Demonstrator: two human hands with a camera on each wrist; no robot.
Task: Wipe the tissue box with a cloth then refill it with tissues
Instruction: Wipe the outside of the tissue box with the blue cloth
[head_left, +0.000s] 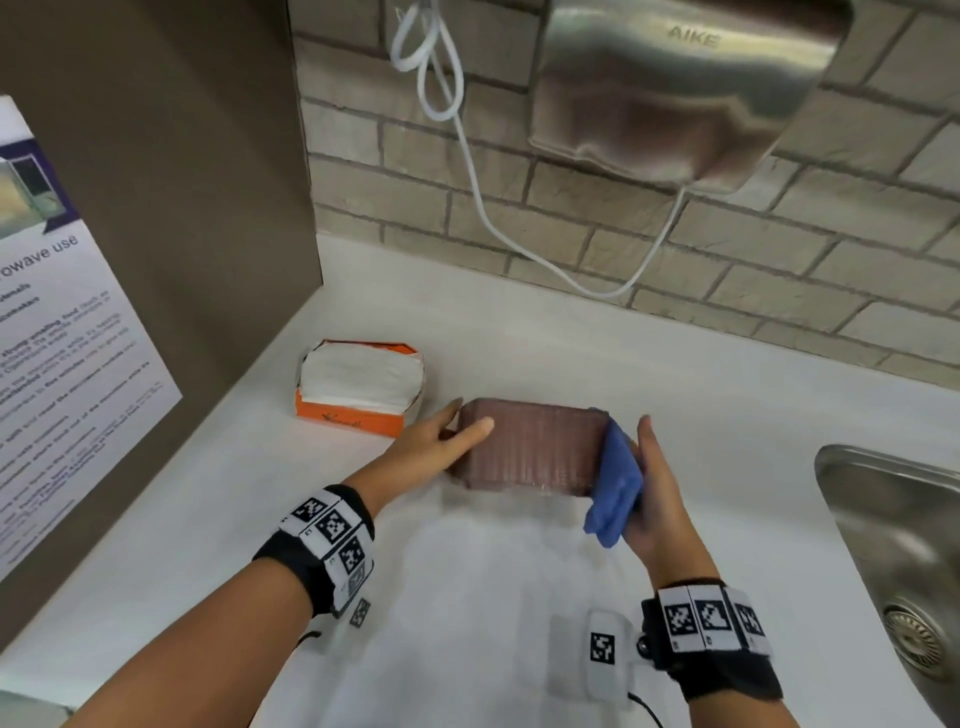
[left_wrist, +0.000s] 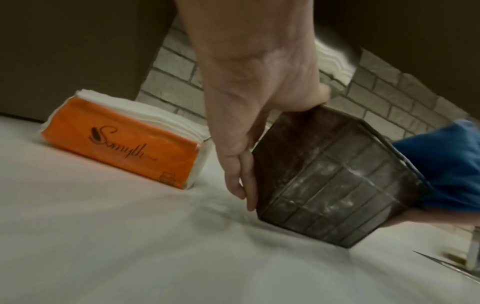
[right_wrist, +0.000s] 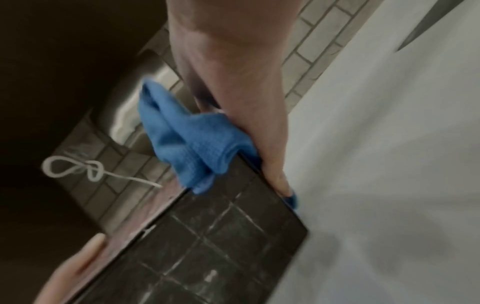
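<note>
A brown ribbed tissue box (head_left: 530, 447) lies on the white counter (head_left: 467, 613). My left hand (head_left: 447, 436) grips its left end, thumb along the near top edge. In the left wrist view the fingers (left_wrist: 244, 174) run straight down that end of the dusty box (left_wrist: 332, 181). My right hand (head_left: 657, 483) presses a folded blue cloth (head_left: 615, 483) flat against the right end, fingers straight. The cloth (right_wrist: 187, 139) bunches over the box (right_wrist: 213, 246) edge. An opened orange tissue pack (head_left: 358, 384) (left_wrist: 119, 139) with white tissues lies just left of the box.
A steel sink (head_left: 893, 545) is sunk into the counter at the right. On the brick wall above hangs a steel hand dryer (head_left: 685, 88) with a looped white cable (head_left: 467, 171). A brown panel with a printed notice (head_left: 62, 364) closes the left side.
</note>
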